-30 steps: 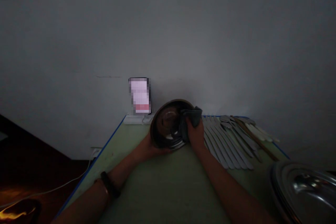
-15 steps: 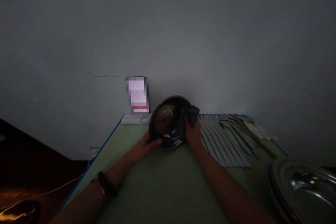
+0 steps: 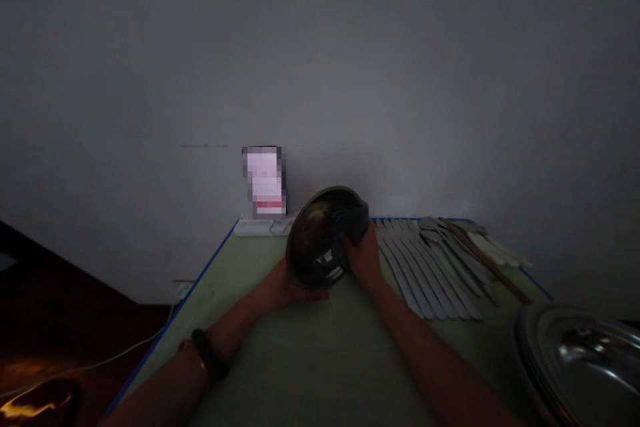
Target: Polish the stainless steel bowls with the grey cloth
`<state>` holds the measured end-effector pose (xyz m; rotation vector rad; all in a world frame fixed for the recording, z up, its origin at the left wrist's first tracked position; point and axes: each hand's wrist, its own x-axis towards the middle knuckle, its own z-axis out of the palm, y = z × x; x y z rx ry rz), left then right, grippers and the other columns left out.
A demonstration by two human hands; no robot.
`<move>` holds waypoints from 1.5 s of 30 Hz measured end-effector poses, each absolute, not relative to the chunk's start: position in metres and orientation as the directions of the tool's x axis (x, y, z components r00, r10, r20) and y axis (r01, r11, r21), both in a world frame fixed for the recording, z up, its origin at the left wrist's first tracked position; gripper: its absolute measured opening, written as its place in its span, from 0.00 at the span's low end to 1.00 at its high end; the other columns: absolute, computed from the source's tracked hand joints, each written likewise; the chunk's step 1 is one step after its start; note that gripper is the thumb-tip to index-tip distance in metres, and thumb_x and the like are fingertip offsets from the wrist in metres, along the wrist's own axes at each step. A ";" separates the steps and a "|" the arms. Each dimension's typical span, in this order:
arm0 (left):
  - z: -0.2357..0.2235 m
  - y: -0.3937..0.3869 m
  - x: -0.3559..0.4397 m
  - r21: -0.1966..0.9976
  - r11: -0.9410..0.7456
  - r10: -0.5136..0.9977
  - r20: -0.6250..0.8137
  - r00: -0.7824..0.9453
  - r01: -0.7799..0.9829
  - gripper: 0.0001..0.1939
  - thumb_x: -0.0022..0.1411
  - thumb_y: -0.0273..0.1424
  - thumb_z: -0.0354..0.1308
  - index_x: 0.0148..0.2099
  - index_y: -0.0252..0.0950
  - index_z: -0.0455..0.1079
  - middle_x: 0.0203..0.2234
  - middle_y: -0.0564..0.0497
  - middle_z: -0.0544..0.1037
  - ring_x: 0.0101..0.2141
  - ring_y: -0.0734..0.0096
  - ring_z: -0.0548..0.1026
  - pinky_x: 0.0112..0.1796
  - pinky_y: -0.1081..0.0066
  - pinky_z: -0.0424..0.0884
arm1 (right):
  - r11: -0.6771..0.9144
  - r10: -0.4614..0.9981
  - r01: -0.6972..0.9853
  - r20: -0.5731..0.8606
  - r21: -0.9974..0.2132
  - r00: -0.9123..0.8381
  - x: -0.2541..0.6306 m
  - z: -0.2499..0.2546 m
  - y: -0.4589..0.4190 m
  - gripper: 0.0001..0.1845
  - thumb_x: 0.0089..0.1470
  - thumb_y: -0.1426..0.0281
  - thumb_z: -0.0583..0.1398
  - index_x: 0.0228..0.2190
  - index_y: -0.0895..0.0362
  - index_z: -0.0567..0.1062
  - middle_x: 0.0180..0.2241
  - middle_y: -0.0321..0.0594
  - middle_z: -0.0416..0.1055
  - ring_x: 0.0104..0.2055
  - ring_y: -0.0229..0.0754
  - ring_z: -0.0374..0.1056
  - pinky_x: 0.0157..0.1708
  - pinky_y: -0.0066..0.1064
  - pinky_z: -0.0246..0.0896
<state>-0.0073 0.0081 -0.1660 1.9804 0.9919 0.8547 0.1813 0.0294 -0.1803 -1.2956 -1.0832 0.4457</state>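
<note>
A shiny metal bowl (image 3: 313,240) is held up tilted above the green tabletop, its hollow side towards me. My left hand (image 3: 287,287) grips it from below at the lower left, thumb along the bottom rim and the other fingers hidden behind it. My right hand (image 3: 365,257) is closed on a dark grey cloth (image 3: 351,221), which it presses against the bowl's right side, over the rim and inner wall.
Right of the bowl lie several forks (image 3: 425,273), some spoons (image 3: 433,237) and a brown wooden utensil (image 3: 487,260). Large metal basins (image 3: 575,347) are stacked at the near right. A lit phone (image 3: 266,180) leans on the wall by a white power strip (image 3: 255,227).
The bowl has turned and tilted slightly in my hands. My left thumb has slid down and right to the bottom rim, and my right hand with the cloth has moved slightly left.
</note>
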 end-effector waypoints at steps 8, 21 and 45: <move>-0.158 0.005 -0.010 0.914 -0.389 0.829 0.293 0.477 0.113 0.41 0.50 0.45 0.63 0.63 0.40 0.56 0.62 0.45 0.61 0.62 0.46 0.54 0.60 0.51 0.51 | 0.343 0.750 0.207 0.400 -0.916 0.527 0.182 -0.180 0.033 0.25 0.52 0.56 0.54 0.47 0.58 0.65 0.47 0.49 0.68 0.51 0.48 0.63 0.52 0.43 0.54; -0.161 0.009 -0.007 0.837 -0.454 0.801 0.234 0.551 0.304 0.46 0.36 0.36 0.73 0.59 0.36 0.62 0.53 0.41 0.72 0.54 0.44 0.67 0.58 0.48 0.54 | 0.241 0.782 0.332 0.385 -0.912 0.490 0.184 -0.184 0.033 0.24 0.46 0.60 0.60 0.43 0.58 0.64 0.41 0.47 0.68 0.44 0.50 0.65 0.46 0.45 0.59; -0.150 0.007 -0.003 0.981 -0.192 0.950 0.195 0.246 -0.036 0.34 0.41 0.39 0.69 0.52 0.36 0.67 0.51 0.43 0.75 0.53 0.46 0.68 0.53 0.56 0.63 | 0.235 0.842 0.864 0.538 -0.446 0.048 0.156 -0.175 0.013 0.26 0.55 0.79 0.46 0.55 0.69 0.63 0.51 0.60 0.64 0.53 0.53 0.59 0.51 0.46 0.58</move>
